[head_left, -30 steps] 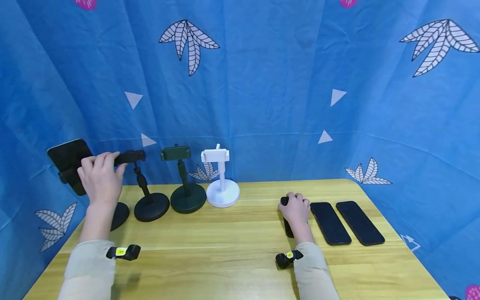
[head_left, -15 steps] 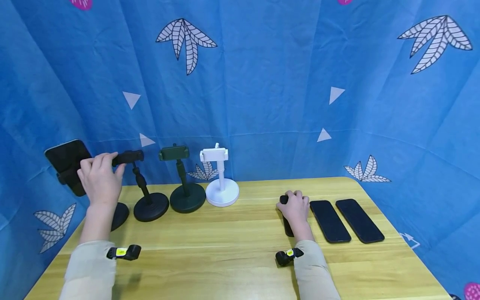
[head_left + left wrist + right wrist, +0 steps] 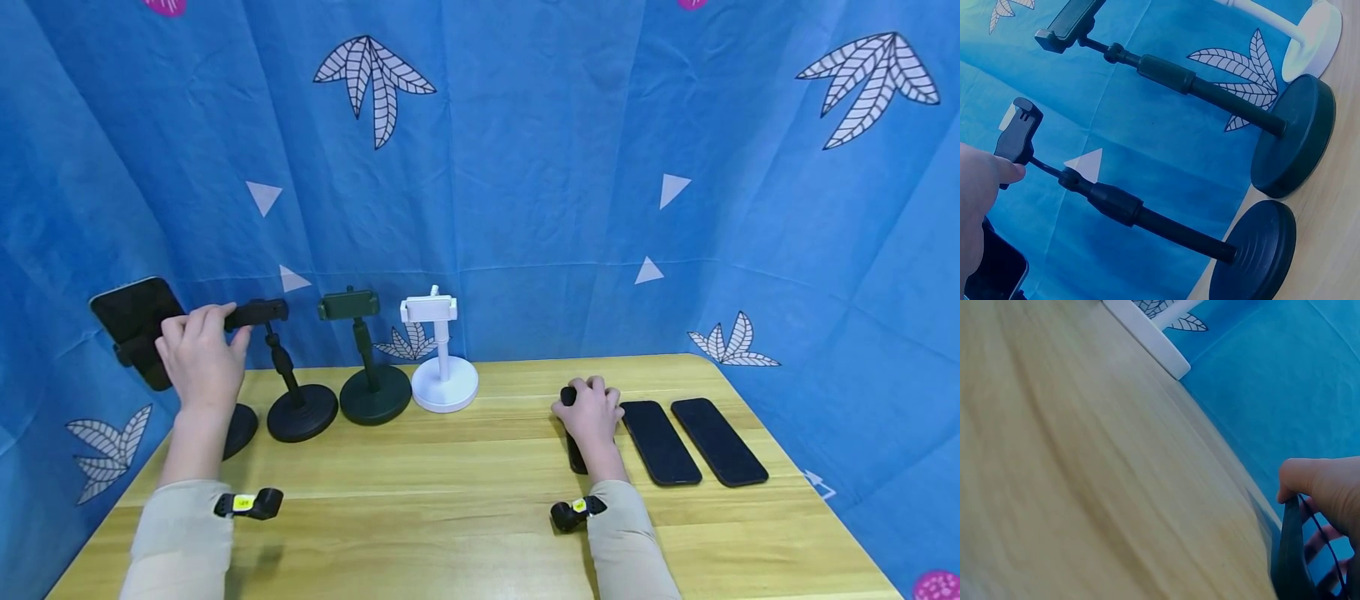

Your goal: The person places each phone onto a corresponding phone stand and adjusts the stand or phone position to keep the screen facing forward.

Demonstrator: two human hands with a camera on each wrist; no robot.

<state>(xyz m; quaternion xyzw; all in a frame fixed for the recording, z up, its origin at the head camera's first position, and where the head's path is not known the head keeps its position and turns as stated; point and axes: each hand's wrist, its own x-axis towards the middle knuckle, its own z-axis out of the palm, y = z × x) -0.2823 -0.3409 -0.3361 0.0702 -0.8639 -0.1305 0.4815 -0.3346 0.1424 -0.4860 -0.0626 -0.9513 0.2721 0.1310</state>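
My left hand (image 3: 201,358) pinches the clamp of a black phone stand (image 3: 302,413) at the back left; in the left wrist view a finger lies on the clamp (image 3: 1016,134). Behind that hand, a second black stand (image 3: 241,429) holds a dark phone (image 3: 138,312) tilted. On the right side of the table, my right hand (image 3: 592,417) grips a black phone (image 3: 576,454) by its long edges. Its far end looks slightly raised. In the right wrist view, thumb and fingers hold the phone (image 3: 1291,556) from opposite sides.
A dark green stand (image 3: 376,395) and a white stand (image 3: 446,386) continue the row along the back edge. Two more black phones (image 3: 662,443) lie flat to the right of my right hand. A blue patterned curtain (image 3: 525,208) hangs behind the wooden table (image 3: 420,517).
My right hand has risen very slightly, and the far end of its phone has come up with it. My left hand stays on the clamp.
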